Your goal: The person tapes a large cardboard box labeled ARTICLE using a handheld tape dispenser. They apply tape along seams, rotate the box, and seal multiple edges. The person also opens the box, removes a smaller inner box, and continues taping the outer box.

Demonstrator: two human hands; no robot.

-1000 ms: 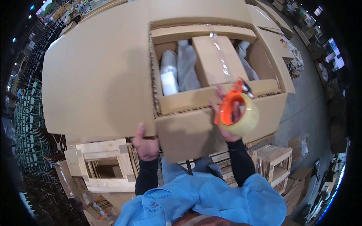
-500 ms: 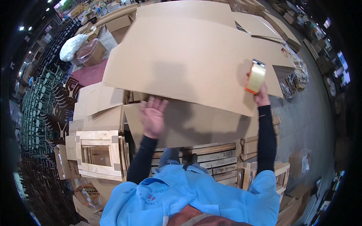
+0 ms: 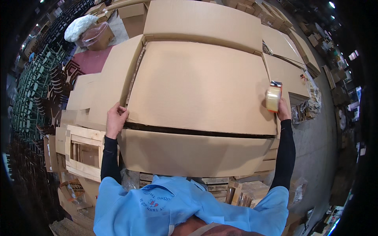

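Observation:
A large open cardboard box [image 3: 146,38] lies before me with its flaps folded outward. A flat cardboard sheet [image 3: 201,86] covers its top, and a dark gap shows along the near edge. My left hand [image 3: 116,120] is closed at the near left corner, fingertips pinching the edge of the left flap [image 3: 118,69]. At the right edge, my right hand [image 3: 283,110] grips a tape dispenser [image 3: 273,97] with a wide roll of clear tape. The near flap [image 3: 193,153] hangs toward my body; the far flap [image 3: 202,21] stands out beyond.
Wooden frames [image 3: 84,151] are stacked on the left. Farther left stand piles of green metal frames [image 3: 35,90]. A plastic-lined carton [image 3: 97,37] sits at the back left. More flat cardboard [image 3: 281,45] and a plastic-wrapped bundle [image 3: 309,100] lie to the right.
The cardboard sheet has come down flat within the box's edges. My left hand has moved left and closed at the corner; my right hand, still with the tape dispenser, has shifted slightly right and nearer.

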